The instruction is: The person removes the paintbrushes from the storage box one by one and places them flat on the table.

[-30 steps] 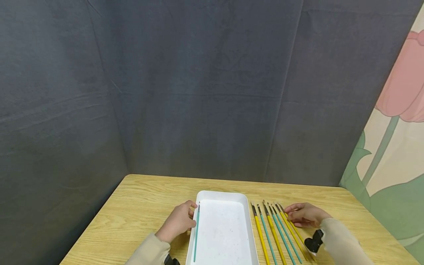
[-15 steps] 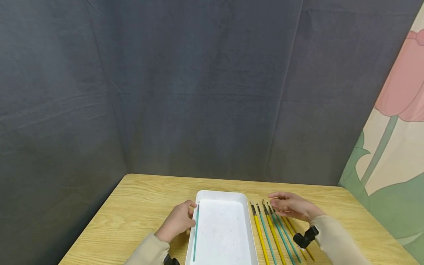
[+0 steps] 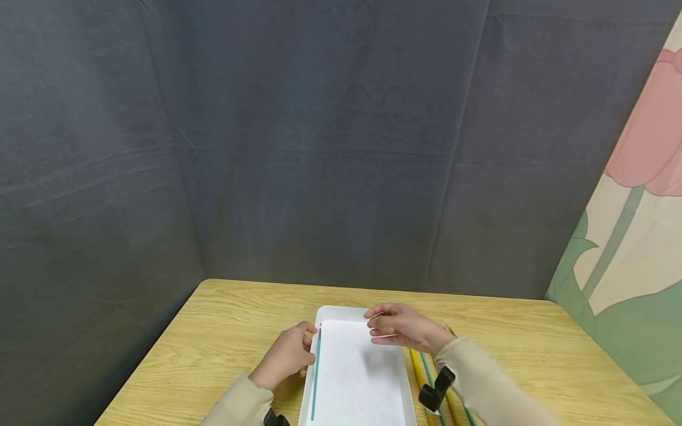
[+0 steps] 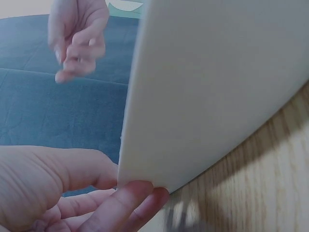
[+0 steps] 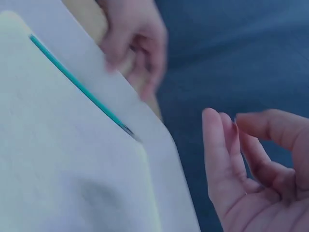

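Observation:
A white rectangular tray (image 3: 357, 384) rests on the table. My left hand (image 3: 288, 354) pinches its left rim, the thumb at the edge and the fingertips low on the outer wall in the left wrist view. Inside the tray, along that side, lies a thin teal paintbrush (image 3: 316, 378), bristles pointing away. Above the tray's far right part hovers my right hand (image 3: 402, 328), its fingers loosely bent. In the right wrist view that hand (image 5: 256, 169) has its thumb near the fingertips, with nothing held between them.
Right of the tray, several yellow paintbrushes (image 3: 417, 368) and teal paintbrushes (image 3: 428, 370) lie on the wooden table (image 3: 538, 349), partly hidden under my right forearm. A dark cloth (image 3: 330, 154) hangs behind the table, and a flower-patterned wall (image 3: 629, 248) is at the right.
My right hand has moved left from the rightmost paintbrushes, across the row, to above the tray. The left hand, tray and the teal paintbrush in it have stayed put.

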Tool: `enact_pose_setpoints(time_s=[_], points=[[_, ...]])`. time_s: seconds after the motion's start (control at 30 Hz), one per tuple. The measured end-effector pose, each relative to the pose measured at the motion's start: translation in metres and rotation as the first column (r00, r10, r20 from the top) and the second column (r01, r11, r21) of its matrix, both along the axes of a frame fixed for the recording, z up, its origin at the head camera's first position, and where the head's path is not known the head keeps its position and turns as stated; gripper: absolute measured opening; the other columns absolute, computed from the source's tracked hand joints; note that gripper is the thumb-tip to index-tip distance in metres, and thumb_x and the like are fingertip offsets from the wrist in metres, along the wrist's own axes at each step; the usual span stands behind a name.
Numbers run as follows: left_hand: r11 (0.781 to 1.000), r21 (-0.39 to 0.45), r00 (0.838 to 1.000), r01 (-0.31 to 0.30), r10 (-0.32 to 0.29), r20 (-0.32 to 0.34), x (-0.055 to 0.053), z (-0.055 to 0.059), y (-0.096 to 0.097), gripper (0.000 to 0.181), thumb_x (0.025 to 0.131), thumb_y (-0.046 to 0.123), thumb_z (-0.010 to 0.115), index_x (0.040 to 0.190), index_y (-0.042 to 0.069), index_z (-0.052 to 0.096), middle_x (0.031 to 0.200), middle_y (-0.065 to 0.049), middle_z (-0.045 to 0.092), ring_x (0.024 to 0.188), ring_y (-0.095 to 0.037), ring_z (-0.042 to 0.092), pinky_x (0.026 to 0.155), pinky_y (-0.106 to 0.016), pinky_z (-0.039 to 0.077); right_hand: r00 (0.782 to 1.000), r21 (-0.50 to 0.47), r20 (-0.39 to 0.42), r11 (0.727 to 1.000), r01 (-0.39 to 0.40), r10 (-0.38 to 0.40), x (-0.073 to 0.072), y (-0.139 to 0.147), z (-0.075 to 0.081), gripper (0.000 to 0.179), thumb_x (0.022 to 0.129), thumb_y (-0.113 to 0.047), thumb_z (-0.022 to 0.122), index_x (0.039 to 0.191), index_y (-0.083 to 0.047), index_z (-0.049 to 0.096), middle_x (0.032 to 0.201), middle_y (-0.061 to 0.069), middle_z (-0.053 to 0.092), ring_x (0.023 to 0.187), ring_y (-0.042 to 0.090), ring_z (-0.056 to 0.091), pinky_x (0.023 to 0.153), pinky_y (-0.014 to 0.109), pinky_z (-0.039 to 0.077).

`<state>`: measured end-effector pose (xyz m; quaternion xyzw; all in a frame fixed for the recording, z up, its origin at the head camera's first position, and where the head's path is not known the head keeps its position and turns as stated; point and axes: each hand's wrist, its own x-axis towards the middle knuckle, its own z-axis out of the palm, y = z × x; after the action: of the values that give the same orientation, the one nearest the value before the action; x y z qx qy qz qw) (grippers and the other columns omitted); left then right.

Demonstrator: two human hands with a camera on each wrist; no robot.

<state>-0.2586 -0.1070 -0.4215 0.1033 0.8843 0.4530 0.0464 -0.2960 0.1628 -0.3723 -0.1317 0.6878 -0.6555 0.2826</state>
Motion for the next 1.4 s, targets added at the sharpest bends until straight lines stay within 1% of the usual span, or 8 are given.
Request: enact_pose_setpoints(time_s=[0.07, 0.17, 0.37, 0.5, 0.63, 0.77, 1.1, 1.4], points=[[1.0, 0.0, 1.0, -0.001, 0.001, -0.002, 0.0, 0.0, 0.0, 0.05, 0.074, -0.009, 0.063, 0.122, -0.005, 0.054, 0.092, -0.014, 0.06, 0.058, -0.015, 0.056, 0.049, -0.026, 0.048, 1.0, 0.01, 0.016, 1.0, 0.011, -0.012, 0.001, -0.016, -0.003, 0.024, 0.095, -0.007, 0.055, 0.118, 0.003, 0.053, 0.094, 0.004, 0.059, 0.083, 0.012, 0.063, 0.086, 0.033, 0.056], [1.0, 0.003, 1.0, -0.005, 0.005, -0.002, 0.0, 0.001, 0.002, 0.05, 0.073, -0.009, 0.063, 0.122, -0.006, 0.054, 0.091, -0.013, 0.061, 0.059, -0.015, 0.057, 0.05, -0.027, 0.05, 0.999, 0.053, 0.031, 0.998, 0.02, -0.022, 0.002, -0.036, -0.011, 0.023, 0.095, -0.006, 0.055, 0.116, 0.003, 0.055, 0.093, 0.005, 0.06, 0.083, 0.013, 0.063, 0.085, 0.034, 0.057], [1.0, -0.005, 1.0, -0.006, 0.006, -0.015, -0.001, 0.0, 0.003, 0.05, 0.071, -0.01, 0.063, 0.12, -0.007, 0.054, 0.088, -0.012, 0.062, 0.06, -0.016, 0.058, 0.051, -0.027, 0.051, 0.997, 0.144, -0.003, 0.987, 0.071, -0.071, 0.001, -0.067, -0.029, 0.021, 0.092, 0.0, 0.056, 0.111, 0.007, 0.059, 0.09, 0.007, 0.061, 0.079, 0.015, 0.063, 0.082, 0.038, 0.058], [1.0, -0.008, 1.0, -0.003, 0.003, -0.026, -0.001, 0.0, 0.003, 0.049, 0.07, -0.01, 0.064, 0.119, -0.007, 0.054, 0.087, -0.012, 0.062, 0.06, -0.015, 0.058, 0.051, -0.027, 0.051, 0.994, 0.22, -0.026, 0.969, 0.113, -0.109, -0.001, -0.086, -0.04, 0.019, 0.089, 0.0, 0.059, 0.106, 0.006, 0.061, 0.088, 0.01, 0.064, 0.075, 0.016, 0.062, 0.077, 0.038, 0.059], [1.0, 0.003, 1.0, 0.005, -0.005, -0.028, -0.002, 0.001, 0.003, 0.049, 0.07, -0.01, 0.064, 0.118, -0.007, 0.054, 0.087, -0.013, 0.063, 0.061, -0.016, 0.059, 0.051, -0.027, 0.052, 0.989, 0.305, -0.067, 0.941, 0.15, -0.136, -0.003, -0.101, -0.048, 0.014, 0.087, 0.0, 0.062, 0.101, 0.003, 0.063, 0.082, 0.01, 0.062, 0.068, 0.016, 0.059, 0.069, 0.034, 0.059], [1.0, 0.004, 1.0, 0.007, -0.007, -0.021, -0.002, 0.001, 0.003, 0.049, 0.07, -0.01, 0.064, 0.118, -0.007, 0.054, 0.086, -0.012, 0.063, 0.061, -0.016, 0.059, 0.051, -0.027, 0.052, 0.982, 0.366, -0.115, 0.913, 0.179, -0.146, -0.006, -0.109, -0.054, 0.012, 0.085, 0.0, 0.064, 0.097, 0.001, 0.063, 0.074, 0.005, 0.058, 0.059, 0.012, 0.054, 0.06, 0.027, 0.057], [1.0, -0.004, 0.999, 0.02, -0.02, -0.027, -0.002, 0.0, 0.002, 0.05, 0.069, -0.009, 0.063, 0.118, -0.006, 0.055, 0.086, -0.011, 0.062, 0.059, -0.015, 0.058, 0.051, -0.027, 0.051, 0.977, 0.39, -0.143, 0.898, 0.202, -0.158, -0.009, -0.118, -0.06, 0.014, 0.079, 0.003, 0.068, 0.092, 0.0, 0.063, 0.062, 0.002, 0.05, 0.048, 0.009, 0.048, 0.048, 0.019, 0.05], [1.0, -0.009, 1.0, 0.017, -0.017, -0.02, -0.001, 0.001, 0.002, 0.051, 0.069, -0.009, 0.065, 0.118, -0.005, 0.054, 0.087, -0.011, 0.062, 0.059, -0.015, 0.058, 0.052, -0.028, 0.051, 0.963, 0.446, -0.179, 0.856, 0.262, -0.202, -0.01, -0.127, -0.062, 0.016, 0.074, 0.009, 0.068, 0.083, -0.002, 0.062, 0.058, 0.001, 0.048, 0.044, 0.009, 0.046, 0.043, 0.018, 0.046]])
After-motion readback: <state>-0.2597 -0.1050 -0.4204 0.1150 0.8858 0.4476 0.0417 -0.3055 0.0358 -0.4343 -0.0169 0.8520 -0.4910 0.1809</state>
